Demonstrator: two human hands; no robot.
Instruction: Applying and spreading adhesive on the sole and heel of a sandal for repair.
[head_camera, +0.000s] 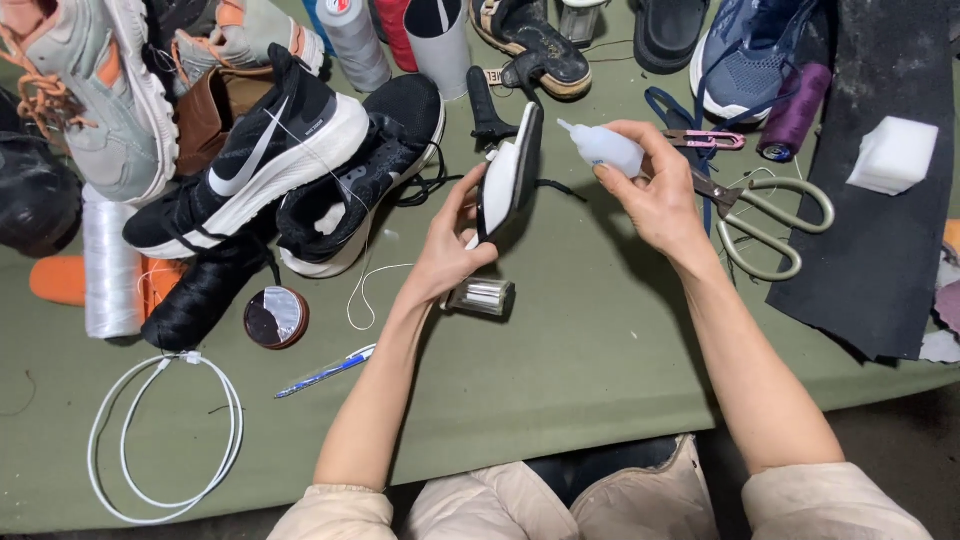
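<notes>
My left hand (447, 243) grips a black high-heeled shoe (508, 165) with a pale insole, tilted on edge over the green table; its shiny block heel (481, 297) points down near my wrist. My right hand (655, 193) holds a small translucent white glue bottle (604, 146), its nozzle aimed left toward the shoe's upper edge and a short gap away from it.
Black-and-white sneakers (290, 160) and other shoes crowd the back left. Thread spools (355, 40) stand at the back. Scissors (765, 215), a purple spool (795, 112), a white foam block (893, 153) and dark fabric (880, 250) lie right. A coiled white cable (165, 440), pen (325, 371) and round tin (276, 317) lie left.
</notes>
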